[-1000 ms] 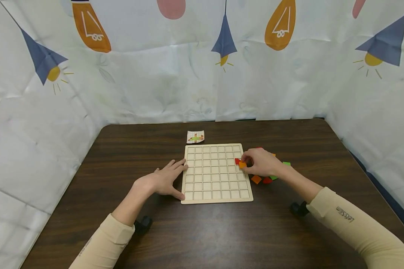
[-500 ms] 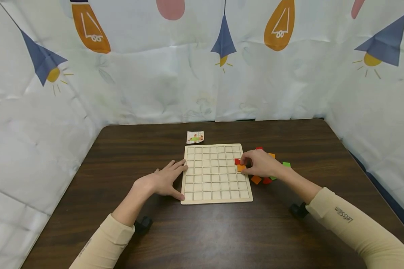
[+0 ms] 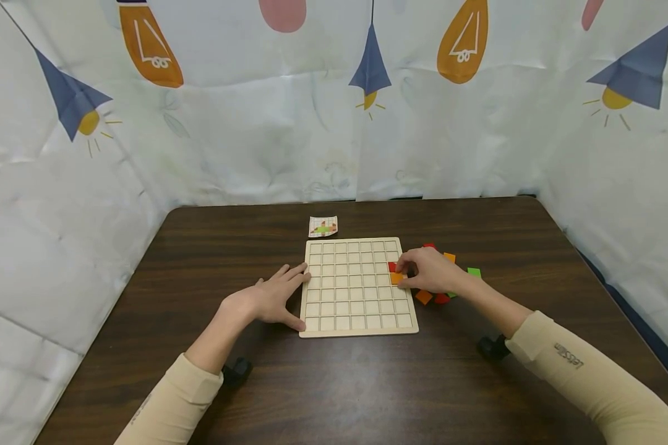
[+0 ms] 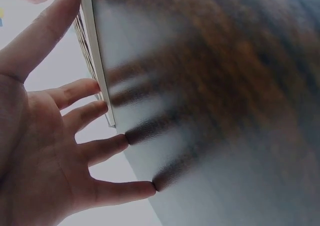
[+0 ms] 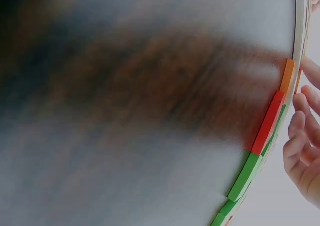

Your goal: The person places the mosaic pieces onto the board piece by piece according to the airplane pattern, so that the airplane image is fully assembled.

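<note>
A pale wooden grid board (image 3: 342,290) lies flat on the table. Spread fingers of my left hand (image 3: 273,295) touch its left edge, thumb at the near corner; the left wrist view also shows this hand (image 4: 45,146) with fingers straight. Over the board's right side, my right hand (image 3: 435,270) pinches an orange square tile (image 3: 396,279) by its right end, down at the grid. Just behind that tile sits a red tile (image 3: 392,267), partly covered by the fingertips. In the right wrist view the right hand (image 5: 305,141) has curled fingers close above the board (image 5: 299,25).
Loose tiles lie right of the board, partly under the right hand: an orange tile (image 3: 423,297), a red tile (image 3: 442,299), a green tile (image 3: 474,272) and others. A small pattern card (image 3: 323,227) lies behind the board. Dark wood table (image 3: 356,389) surrounds everything.
The orange tile has shifted slightly left and toward the near side, now lined up in front of the red tile. My right fingers moved a little with it. The left hand has stayed put.
</note>
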`<state>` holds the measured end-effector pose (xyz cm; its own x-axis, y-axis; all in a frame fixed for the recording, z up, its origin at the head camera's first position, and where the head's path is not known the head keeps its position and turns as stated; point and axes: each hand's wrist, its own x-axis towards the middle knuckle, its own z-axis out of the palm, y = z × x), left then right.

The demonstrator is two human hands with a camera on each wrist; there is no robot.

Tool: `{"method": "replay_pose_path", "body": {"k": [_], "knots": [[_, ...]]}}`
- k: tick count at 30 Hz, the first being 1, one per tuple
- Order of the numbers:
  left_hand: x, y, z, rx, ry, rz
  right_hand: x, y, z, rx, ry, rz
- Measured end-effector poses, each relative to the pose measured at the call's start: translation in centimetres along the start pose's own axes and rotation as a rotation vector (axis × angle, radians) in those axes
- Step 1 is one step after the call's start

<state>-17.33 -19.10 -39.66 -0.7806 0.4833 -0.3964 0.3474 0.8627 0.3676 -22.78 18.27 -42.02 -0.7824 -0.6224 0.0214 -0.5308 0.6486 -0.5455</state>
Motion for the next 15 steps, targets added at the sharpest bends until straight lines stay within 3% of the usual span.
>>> {"method": "replay_pose_path", "body": {"k": [5,15], "knots": [[0.1,-0.2,0.2,0.000,0.006,0.007,-0.5,0.1,-0.3,0.059,0.017,0.005],[0.1,-0.3,0.1,0.008,0.009,0.005,-2.2,0.4,-1.1,0.058,0.032,0.016]]}}
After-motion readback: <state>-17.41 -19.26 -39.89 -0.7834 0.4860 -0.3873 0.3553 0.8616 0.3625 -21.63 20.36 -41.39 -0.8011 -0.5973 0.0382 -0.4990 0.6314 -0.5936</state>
